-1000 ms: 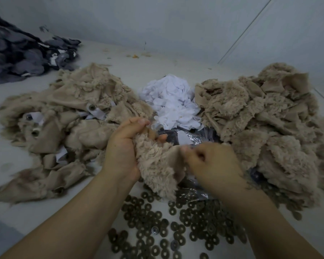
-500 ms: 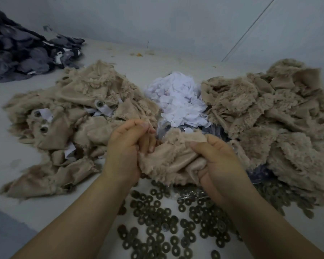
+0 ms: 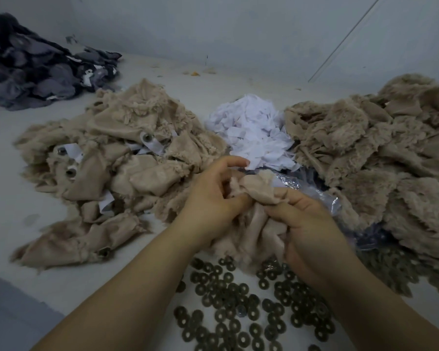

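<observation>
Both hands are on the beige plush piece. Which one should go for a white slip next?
Left, probably. The left hand has its index finger at the edge of the white slips, while the right hand holds the beige plush piece lower down, nearer the dark washers.

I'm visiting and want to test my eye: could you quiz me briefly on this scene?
1. True or false: the left hand and the right hand grip the same piece of beige fuzzy fabric.
2. What lies scattered nearest the person? A scissors; B dark ring-shaped metal washers; C wooden beads.
3. What lies between the left beige fabric heap and the right beige fabric heap?
Key: 1 true; 2 B; 3 a heap of white scraps.
</observation>
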Demonstrator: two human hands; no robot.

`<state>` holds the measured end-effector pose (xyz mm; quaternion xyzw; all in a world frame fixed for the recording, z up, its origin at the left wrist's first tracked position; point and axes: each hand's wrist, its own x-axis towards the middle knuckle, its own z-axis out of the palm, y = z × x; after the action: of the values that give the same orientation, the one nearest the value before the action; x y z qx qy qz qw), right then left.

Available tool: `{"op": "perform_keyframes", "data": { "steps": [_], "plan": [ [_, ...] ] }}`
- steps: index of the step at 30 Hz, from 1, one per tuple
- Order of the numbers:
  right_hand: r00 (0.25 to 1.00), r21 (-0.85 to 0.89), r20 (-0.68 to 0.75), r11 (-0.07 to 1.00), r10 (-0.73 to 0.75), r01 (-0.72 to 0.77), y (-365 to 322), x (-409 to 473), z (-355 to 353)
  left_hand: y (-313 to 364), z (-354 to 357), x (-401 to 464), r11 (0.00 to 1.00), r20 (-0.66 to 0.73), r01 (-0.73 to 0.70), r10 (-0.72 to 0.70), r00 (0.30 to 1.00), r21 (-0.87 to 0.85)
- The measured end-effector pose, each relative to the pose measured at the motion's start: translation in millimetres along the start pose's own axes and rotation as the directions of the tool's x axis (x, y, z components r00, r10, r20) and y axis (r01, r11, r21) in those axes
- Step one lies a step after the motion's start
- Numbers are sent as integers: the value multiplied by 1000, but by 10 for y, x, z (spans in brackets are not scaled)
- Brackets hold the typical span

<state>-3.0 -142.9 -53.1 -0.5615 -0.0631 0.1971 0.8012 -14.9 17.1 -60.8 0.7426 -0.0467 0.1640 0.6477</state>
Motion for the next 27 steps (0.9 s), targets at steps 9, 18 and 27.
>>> {"op": "perform_keyframes", "data": {
  "steps": [9, 18, 27],
  "plan": [
    [996, -15, -23, 997, 81, -81, 95, 42, 59, -126, -31, 21, 984, 190, -170, 176, 966, -46],
    [991, 220, 55, 967, 123, -132, 168, 44, 116, -250, -83, -34, 900, -139, -304, 360, 922, 313],
    [982, 237, 58, 953, 180, -189, 186, 31, 130, -264, -43, -71, 984, -190, -96, 123, 974, 149]
  ]
}}
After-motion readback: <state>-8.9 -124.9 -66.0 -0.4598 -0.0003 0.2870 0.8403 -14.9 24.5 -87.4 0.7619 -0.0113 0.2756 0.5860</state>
